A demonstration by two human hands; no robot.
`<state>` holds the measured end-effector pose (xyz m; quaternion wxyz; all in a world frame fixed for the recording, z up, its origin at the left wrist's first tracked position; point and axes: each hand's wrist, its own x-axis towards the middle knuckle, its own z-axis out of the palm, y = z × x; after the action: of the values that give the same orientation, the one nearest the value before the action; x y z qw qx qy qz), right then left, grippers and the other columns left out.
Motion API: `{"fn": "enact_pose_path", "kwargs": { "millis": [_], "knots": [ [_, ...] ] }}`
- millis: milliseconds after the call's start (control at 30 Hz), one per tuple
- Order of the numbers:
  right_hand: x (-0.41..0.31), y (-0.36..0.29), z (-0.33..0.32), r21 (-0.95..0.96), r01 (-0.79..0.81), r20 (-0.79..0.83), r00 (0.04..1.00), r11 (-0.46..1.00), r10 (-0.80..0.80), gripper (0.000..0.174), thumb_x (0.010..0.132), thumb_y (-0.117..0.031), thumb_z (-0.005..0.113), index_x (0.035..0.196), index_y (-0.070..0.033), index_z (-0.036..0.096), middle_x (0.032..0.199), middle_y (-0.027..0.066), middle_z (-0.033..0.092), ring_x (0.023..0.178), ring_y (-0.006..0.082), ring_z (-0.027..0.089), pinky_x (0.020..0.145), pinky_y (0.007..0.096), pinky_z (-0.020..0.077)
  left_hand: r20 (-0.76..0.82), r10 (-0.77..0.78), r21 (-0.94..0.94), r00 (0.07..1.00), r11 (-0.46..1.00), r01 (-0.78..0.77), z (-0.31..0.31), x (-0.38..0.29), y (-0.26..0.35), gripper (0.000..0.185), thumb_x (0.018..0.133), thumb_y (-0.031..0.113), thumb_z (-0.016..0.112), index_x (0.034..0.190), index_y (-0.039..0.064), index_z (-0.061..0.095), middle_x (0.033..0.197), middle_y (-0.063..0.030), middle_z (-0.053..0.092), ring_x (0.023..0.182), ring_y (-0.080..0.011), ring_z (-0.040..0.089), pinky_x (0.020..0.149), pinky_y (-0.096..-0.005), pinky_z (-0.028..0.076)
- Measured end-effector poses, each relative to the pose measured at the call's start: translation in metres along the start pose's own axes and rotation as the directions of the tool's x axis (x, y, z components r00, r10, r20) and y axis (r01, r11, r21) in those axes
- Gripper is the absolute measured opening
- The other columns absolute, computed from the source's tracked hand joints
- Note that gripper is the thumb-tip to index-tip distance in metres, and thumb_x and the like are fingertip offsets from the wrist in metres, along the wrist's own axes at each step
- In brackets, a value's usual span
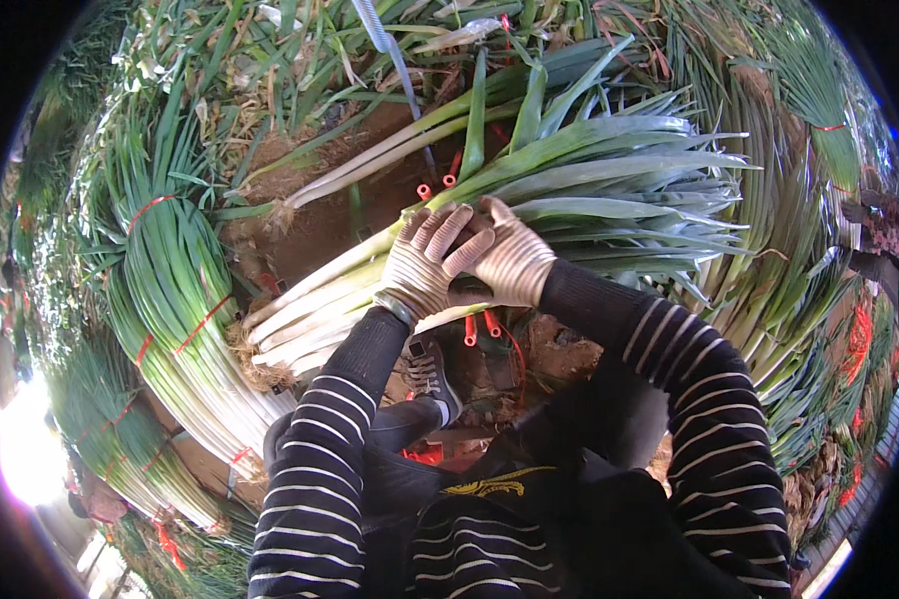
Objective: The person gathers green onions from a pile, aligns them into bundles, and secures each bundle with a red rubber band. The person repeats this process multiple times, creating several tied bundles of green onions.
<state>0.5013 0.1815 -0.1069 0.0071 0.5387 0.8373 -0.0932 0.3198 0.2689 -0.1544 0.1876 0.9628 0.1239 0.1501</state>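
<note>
A thick bunch of long green onions (614, 176) lies across the frame in front of me, white stalks and roots to the left, leaves to the right. My left hand (431, 258), in a striped, dirty work glove, rests bent over the middle of the bunch. Against its fingers is my right hand (513, 254), gloved too, at the start of the leaves. What the fingertips hold between them is hidden. Red tube ends (424, 192) show just beyond the bunch, and more red tubes (470, 329) on the near side. Two loose stalks (374, 161) lie behind.
Bundles of green onions tied with red bands (176, 254) lie at the left. Untied ones (772, 224) are heaped at the right. Cut leaves (300, 67) litter the far ground. A shoe (428, 374) is below the bunch. Part of another person (880, 224) shows at the right edge.
</note>
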Motion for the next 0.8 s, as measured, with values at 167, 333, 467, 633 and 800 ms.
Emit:
{"fn": "enact_pose_path", "kwargs": {
  "millis": [167,333,467,633,800],
  "knots": [
    [-0.081,0.052,-0.027,-0.082,-0.154,0.156,0.974,0.985,0.165,0.103,0.068,-0.034,0.086,0.159,-0.032,0.038,0.162,0.0149,0.036,0.147,0.0364,0.037,0.118,0.0579,0.0289,0.143,-0.113,0.035,0.983,0.993,0.109,0.008,0.005,0.004,0.105,0.062,0.069,0.081,0.151,0.025,0.046,0.157,-0.0119,0.042,0.142,-0.0362,0.044,0.118,-0.0581,0.032],
    [-0.134,0.109,-0.034,-0.229,-0.333,0.246,0.89,0.915,0.385,0.12,0.064,-0.031,0.09,0.164,-0.029,0.024,0.162,0.0137,0.037,0.144,0.0346,0.039,0.116,0.0569,0.0323,0.172,-0.109,0.039,0.979,0.994,0.104,0.012,0.003,0.002,0.106,0.061,0.067,0.083,0.15,0.023,0.047,0.157,-0.0091,0.042,0.143,-0.0342,0.042,0.119,-0.0566,0.028],
    [-0.149,0.139,0.017,-0.196,-0.359,0.155,0.908,0.913,0.39,0.132,0.059,-0.038,0.094,0.165,-0.029,0.016,0.162,0.0125,0.036,0.145,0.0349,0.037,0.115,0.0574,0.0321,0.115,-0.103,0.001,0.988,0.995,0.103,0.026,-0.002,-0.002,0.107,0.062,0.071,0.079,0.153,0.025,0.045,0.156,-0.0077,0.043,0.143,-0.032,0.042,0.119,-0.0566,0.028],
    [-0.136,0.157,0.1,0.013,-0.286,-0.227,0.932,0.958,0.281,0.065,0.093,-0.019,0.06,0.154,-0.016,0.037,0.16,0.0193,0.036,0.143,0.0414,0.039,0.117,0.0598,0.0291,0.155,-0.08,0.075,0.985,0.995,0.069,0.036,-0.001,0.003,0.092,0.07,0.071,0.073,0.147,0.025,0.052,0.156,-0.0078,0.044,0.144,-0.0311,0.04,0.124,-0.059,0.02],
    [-0.164,0.172,0.06,0.025,-0.257,0.03,0.966,0.966,0.256,0.093,0.078,-0.041,0.077,0.157,-0.018,0.034,0.16,0.0155,0.037,0.146,0.0376,0.037,0.119,0.0548,0.0295,0.098,-0.065,0.056,0.993,0.997,0.06,0.025,0.005,0.004,0.096,0.072,0.071,0.073,0.151,0.024,0.045,0.155,-0.0087,0.043,0.145,-0.0318,0.037,0.124,-0.0582,0.02]
  ]
}}
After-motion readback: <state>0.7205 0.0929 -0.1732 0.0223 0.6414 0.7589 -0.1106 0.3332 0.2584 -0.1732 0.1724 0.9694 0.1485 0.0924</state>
